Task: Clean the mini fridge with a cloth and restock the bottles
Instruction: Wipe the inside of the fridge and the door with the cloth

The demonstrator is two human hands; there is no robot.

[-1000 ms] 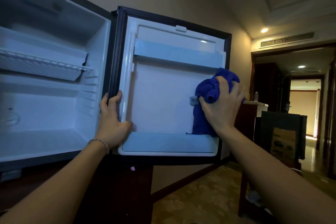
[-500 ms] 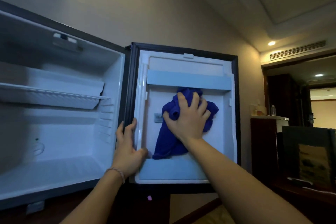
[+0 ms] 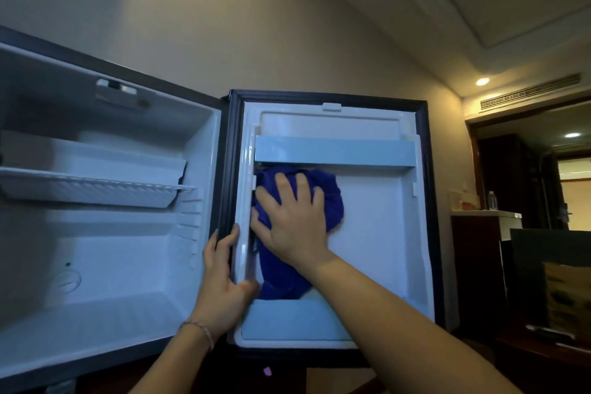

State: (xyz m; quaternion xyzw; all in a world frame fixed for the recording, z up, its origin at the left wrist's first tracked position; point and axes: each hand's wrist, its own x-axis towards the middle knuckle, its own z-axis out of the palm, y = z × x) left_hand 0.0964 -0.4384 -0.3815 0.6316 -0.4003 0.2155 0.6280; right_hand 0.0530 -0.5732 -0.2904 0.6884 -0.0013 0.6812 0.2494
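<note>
Pressing flat with spread fingers, the right hand [image 3: 292, 227] pins one crumpled dark blue cloth [image 3: 326, 198] against the white plastic inner liner of the mini fridge door [image 3: 377, 227], at its left side just under the upper door shelf. The left hand [image 3: 224, 285] grips the hinge-side edge of that door, fingers curled round the dark rubbery seal and thumb lying on the white liner just beside the cloth's hanging lower end. A thin bracelet [image 3: 200, 331] circles the left wrist.

Two pale blue rectangular door shelves show: the upper door shelf [image 3: 335, 152] and the lower door shelf [image 3: 294, 317], which the right forearm partly covers. Inside the open white cabinet of the mini fridge [image 3: 105, 249] sits one ribbed wire shelf [image 3: 92, 189], with moulded shelf ledges on the side wall.

Off to the right stands a dark wooden table [image 3: 476, 249] carrying one clear bottle [image 3: 492, 200], well apart from the fridge. Nearer lies a brown cardboard box [image 3: 567, 294].
</note>
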